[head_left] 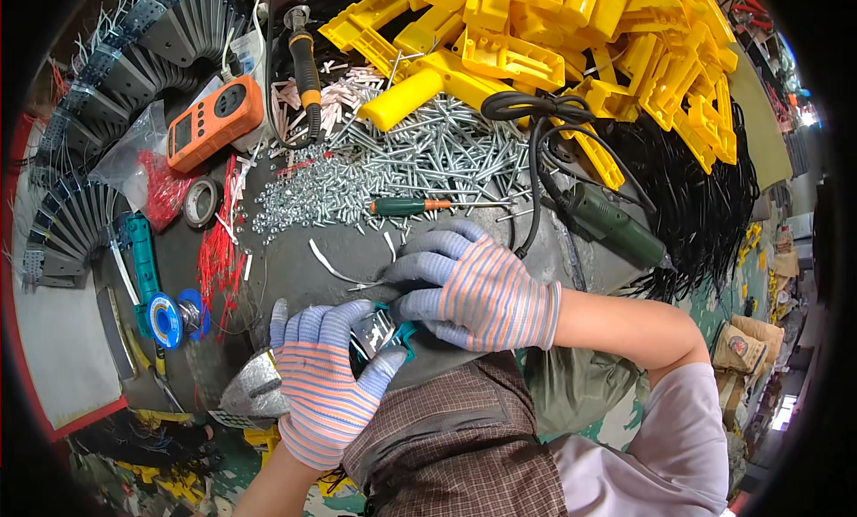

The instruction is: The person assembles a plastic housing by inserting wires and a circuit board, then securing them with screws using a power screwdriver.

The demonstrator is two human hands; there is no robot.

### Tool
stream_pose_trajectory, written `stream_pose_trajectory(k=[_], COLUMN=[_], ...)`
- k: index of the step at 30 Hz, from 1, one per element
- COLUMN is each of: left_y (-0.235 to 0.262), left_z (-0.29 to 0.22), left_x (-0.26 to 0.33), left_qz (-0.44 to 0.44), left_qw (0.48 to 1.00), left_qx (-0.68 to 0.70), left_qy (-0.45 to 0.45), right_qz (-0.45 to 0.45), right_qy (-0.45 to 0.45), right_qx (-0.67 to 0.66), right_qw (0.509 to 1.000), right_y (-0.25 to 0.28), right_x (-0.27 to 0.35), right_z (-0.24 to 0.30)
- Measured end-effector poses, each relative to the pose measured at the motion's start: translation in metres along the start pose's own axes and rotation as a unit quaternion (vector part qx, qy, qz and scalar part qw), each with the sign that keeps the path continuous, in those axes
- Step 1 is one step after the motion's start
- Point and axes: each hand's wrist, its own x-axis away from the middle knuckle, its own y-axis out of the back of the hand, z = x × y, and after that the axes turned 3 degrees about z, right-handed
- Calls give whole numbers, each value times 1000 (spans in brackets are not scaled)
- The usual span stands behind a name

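Note:
Both hands wear striped knitted gloves and meet over the near edge of the grey work surface. My left hand point(326, 365) is closed around a small part point(373, 332) with a shiny, black-and-silver face and teal plastic edges; most of it is hidden by the glove. From the right, my right hand point(482, 294) bends its fingers onto the teal edge of that same part, its fingertips partly out of sight. A silver, foil-like piece point(250, 387) lies beside my left hand. Just beyond the fingers are thin white strips point(332, 262).
Beyond the hands lie a green-handled screwdriver point(399, 207), a heap of screws point(402, 151) and yellow plastic housings point(513, 53). A green corded power tool point(611, 224) is at right. Leftward are an orange meter point(214, 122), solder spool point(166, 321), tape roll point(201, 202) and red wires point(219, 267).

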Motion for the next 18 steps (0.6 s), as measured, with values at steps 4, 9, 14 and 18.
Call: stream_pose_trajectory(k=[4, 9, 14, 18], left_y=[-1, 2, 13, 19], left_z=[3, 3, 15, 10], left_x=[2, 2, -5, -12], left_qz=[1, 18, 92, 96], left_qw=[1000, 1000, 990, 990], left_qx=[-9, -8, 110, 105], left_qy=[-23, -21, 0, -21], right_qz=[49, 59, 45, 51], right_qy=[1, 22, -31, -73], right_qx=[-30, -38, -56, -124], right_qw=[998, 997, 997, 988], right_y=[-2, 0, -2, 2], right_x=[-6, -5, -7, -11], right_z=[-1, -4, -2, -2])
